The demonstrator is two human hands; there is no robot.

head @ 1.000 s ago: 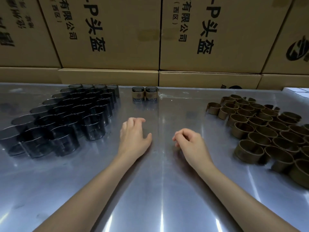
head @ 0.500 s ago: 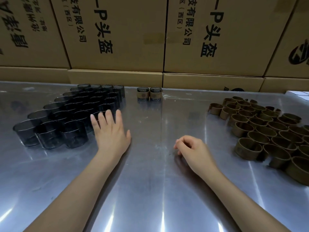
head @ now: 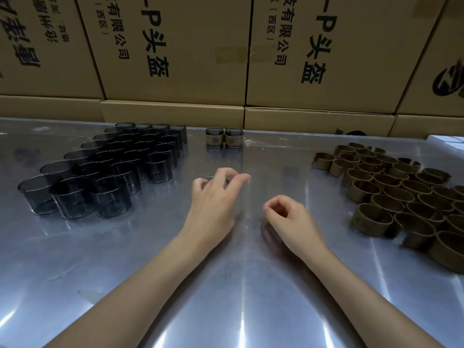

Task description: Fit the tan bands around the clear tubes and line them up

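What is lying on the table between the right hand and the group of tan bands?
Nothing: in the head view, only bare shiny table separates the right hand from the tan bands.

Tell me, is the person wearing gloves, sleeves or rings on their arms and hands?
No. The left hand and right hand are bare, with no gloves, rings, watch or bracelets. Both forearms are bare too; no sleeves show anywhere in view.

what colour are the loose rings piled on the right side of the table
Tan-brown, like kraft cardboard; the loose rings show best in the head view.
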